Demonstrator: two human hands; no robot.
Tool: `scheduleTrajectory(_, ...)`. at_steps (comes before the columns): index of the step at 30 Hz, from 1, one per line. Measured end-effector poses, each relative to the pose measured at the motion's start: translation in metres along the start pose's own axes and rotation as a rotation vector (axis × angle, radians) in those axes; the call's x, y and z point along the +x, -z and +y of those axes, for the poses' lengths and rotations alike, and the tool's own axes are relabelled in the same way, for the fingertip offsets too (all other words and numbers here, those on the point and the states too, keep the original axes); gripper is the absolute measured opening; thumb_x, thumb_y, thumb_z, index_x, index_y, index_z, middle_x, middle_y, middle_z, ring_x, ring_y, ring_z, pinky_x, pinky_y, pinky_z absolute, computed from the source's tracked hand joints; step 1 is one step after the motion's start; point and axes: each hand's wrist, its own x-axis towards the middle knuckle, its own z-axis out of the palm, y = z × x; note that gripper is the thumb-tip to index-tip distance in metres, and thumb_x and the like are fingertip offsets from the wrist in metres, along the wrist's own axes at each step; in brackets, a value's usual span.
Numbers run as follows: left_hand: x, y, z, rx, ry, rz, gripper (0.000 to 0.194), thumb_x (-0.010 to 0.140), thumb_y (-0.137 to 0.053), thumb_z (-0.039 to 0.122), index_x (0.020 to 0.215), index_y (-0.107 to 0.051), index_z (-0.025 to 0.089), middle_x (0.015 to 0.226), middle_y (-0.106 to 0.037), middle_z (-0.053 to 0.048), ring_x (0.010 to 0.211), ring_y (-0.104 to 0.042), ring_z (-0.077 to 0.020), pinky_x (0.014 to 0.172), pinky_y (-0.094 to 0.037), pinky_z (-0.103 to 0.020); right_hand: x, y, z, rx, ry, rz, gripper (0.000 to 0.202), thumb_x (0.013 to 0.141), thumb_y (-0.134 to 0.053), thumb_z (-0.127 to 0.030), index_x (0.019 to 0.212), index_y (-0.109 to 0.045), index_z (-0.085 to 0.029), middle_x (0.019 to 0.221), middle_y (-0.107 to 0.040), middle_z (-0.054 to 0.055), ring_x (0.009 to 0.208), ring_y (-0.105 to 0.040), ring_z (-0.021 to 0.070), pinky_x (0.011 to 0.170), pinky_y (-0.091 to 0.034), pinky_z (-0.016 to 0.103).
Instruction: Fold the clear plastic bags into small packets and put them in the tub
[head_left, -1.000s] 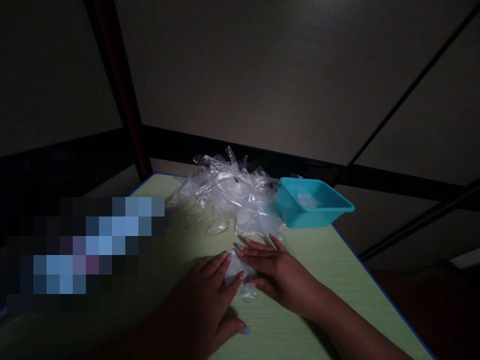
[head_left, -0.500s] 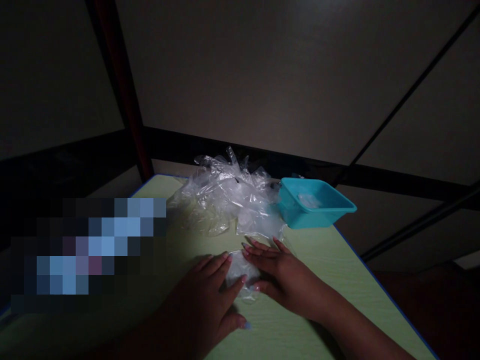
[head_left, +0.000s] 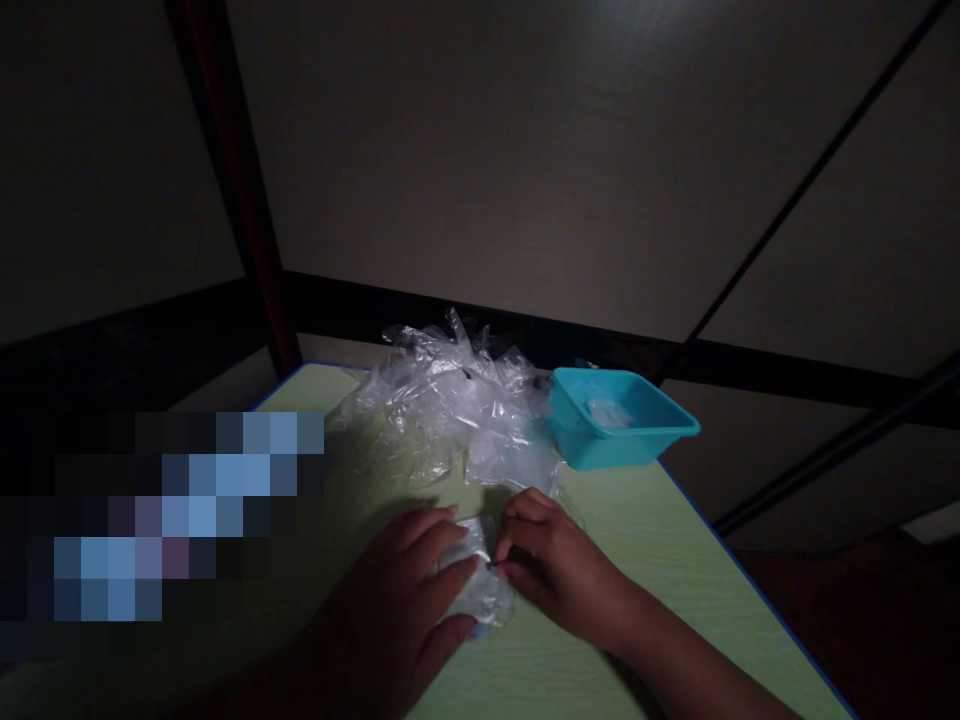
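Observation:
A small folded piece of clear plastic film [head_left: 480, 595] lies on the pale green table, partly hidden by my fingers. My left hand [head_left: 420, 585] rests on its left side, open, fingers apart and pressing it down. On the right, my right hand [head_left: 544, 560] is closed in a pinch at the edge of the film. Just beyond both hands is a loose heap of crumpled clear plastic film [head_left: 457, 410], with some finger-like strips sticking up.
A turquoise plastic basin [head_left: 626, 448] stands at the table's right edge beside the heap, with a folded clear piece [head_left: 609, 412] inside. The green table [head_left: 630, 540] has a blue edge. Dark panels rise behind it. A pixelated patch covers the left side.
My right hand has drawn its spread fingers together into a pinch at the film's edge. My left hand stays on the film. The whole view has shifted slightly.

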Motion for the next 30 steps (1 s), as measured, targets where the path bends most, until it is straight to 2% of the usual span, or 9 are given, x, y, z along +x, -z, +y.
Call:
scheduleTrajectory(3,0.005,-0.004,-0.002,-0.078,0.110,0.063,0.017,0.086,-0.050,0.012,0.096,-0.062,0.019,0.114,-0.054,-0.010,0.120,-0.041,-0.0289,0.102,-0.035,-0.050,0.000,0.002,-0.002,-0.029,-0.004,-0.005,0.012,0.078,-0.063,-0.009,0.084,-0.063,-0.019,0.087,-0.058,0.004,0.092,-0.051,0.0218,0.081,-0.039,0.036)
scheduleTrajectory(7,0.009,-0.008,-0.005,-0.067,0.191,0.046,0.016,0.077,-0.057,0.007,0.087,-0.060,0.019,0.116,-0.049,-0.009,0.124,-0.035,-0.0316,0.102,-0.033,-0.051,0.000,0.004,-0.004,-0.038,-0.015,-0.008,0.013,0.078,-0.063,-0.008,0.085,-0.064,-0.020,0.089,-0.058,0.004,0.093,-0.051,0.0216,0.082,-0.038,0.036)
scheduleTrajectory(11,0.009,-0.006,-0.004,-0.022,0.247,-0.002,0.025,0.070,-0.066,0.009,0.092,-0.060,0.021,0.121,-0.048,-0.008,0.124,-0.034,-0.0324,0.103,-0.033,-0.049,0.000,0.006,-0.002,-0.044,-0.038,-0.025,0.012,0.080,-0.064,-0.011,0.085,-0.064,-0.021,0.092,-0.058,0.004,0.096,-0.050,0.0217,0.083,-0.038,0.036)
scheduleTrajectory(15,0.010,-0.001,-0.006,-0.020,0.268,-0.048,0.028,0.070,-0.069,0.014,0.096,-0.060,0.021,0.122,-0.049,-0.009,0.123,-0.035,-0.0329,0.102,-0.035,-0.048,-0.002,0.007,0.002,-0.043,-0.068,-0.021,0.013,0.079,-0.070,-0.020,0.090,-0.064,-0.023,0.101,-0.056,0.005,0.103,-0.048,0.0235,0.088,-0.038,0.037)
scheduleTrajectory(23,0.008,-0.003,-0.009,-0.036,0.292,-0.060,0.038,0.069,-0.071,0.015,0.104,-0.059,0.021,0.124,-0.048,-0.009,0.125,-0.034,-0.0321,0.104,-0.033,-0.048,-0.002,0.008,0.012,-0.080,-0.081,-0.046,0.030,0.078,-0.072,-0.038,0.101,-0.061,-0.023,0.117,-0.051,0.008,0.115,-0.043,0.0262,0.095,-0.036,0.040)
scheduleTrajectory(30,0.006,-0.005,-0.015,-0.045,0.299,-0.046,0.046,0.068,-0.073,0.018,0.111,-0.059,0.022,0.127,-0.047,-0.009,0.125,-0.033,-0.0323,0.105,-0.032,-0.049,-0.002,0.009,0.015,-0.077,-0.091,-0.071,0.043,0.075,-0.074,-0.042,0.110,-0.057,-0.023,0.124,-0.048,0.010,0.123,-0.038,0.0279,0.101,-0.033,0.043)
